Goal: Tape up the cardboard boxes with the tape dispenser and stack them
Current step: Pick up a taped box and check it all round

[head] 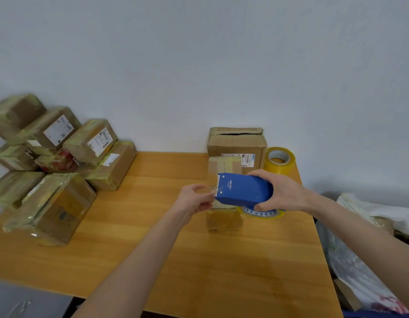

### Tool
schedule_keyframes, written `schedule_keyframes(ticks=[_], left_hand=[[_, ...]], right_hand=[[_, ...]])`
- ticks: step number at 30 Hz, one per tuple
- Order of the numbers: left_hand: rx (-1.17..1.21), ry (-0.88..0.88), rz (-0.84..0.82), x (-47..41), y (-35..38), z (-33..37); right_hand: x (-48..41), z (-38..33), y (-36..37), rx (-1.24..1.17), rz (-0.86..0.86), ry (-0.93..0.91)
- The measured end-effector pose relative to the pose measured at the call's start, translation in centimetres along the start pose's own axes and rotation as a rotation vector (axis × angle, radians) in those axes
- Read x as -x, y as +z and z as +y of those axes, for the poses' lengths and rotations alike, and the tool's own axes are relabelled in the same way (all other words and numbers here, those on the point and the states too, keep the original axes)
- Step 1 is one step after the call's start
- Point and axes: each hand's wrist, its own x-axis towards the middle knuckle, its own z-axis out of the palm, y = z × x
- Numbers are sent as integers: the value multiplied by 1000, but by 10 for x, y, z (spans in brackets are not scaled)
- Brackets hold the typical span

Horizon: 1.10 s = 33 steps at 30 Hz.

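A blue dispenser (242,190) is gripped by the right hand (281,191) at centre right of the frame. The fingers are curled over its top and the thumb is tucked under its rounded rear. Its toothed mouth is turned to the left, and a roll (261,213) with a yellowish rim is seen beneath its body. At that mouth a clear strip (208,191) is pinched between the thumb and fingers of the left hand (194,198). The strip is blurred, so its length cannot be told.

The dispenser is held in front of a small box (224,219), which stands on the table (199,260) and is partly hidden by it. Whether the two touch cannot be told. Yellowish tape is seen along the small box's top and lower part. Just behind it, against the wall (199,65), a larger box (237,143) is set. It bears a white label low on its front, and a dark gap is left between its top flaps. A spare roll (279,160) of yellowish tape lies just right of the larger box, at the table's far edge.

At the left of the frame a pile (61,157) of taped boxes is heaped on the table against the wall, several bearing white labels. At the right edge, beside the table, a white bag (359,249) is seen.
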Motion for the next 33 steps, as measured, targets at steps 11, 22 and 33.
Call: schedule_keyframes(ticks=[11, 22, 33], left_hand=[[-324, 92, 77, -4, 5, 2], [-343, 85, 187, -1, -55, -11], [-414, 111, 244, -23, -32, -40]], right_hand=[[-4, 4, 1, 142, -39, -1], [32, 46, -29, 164, -79, 167], [36, 68, -15, 154, -88, 255]])
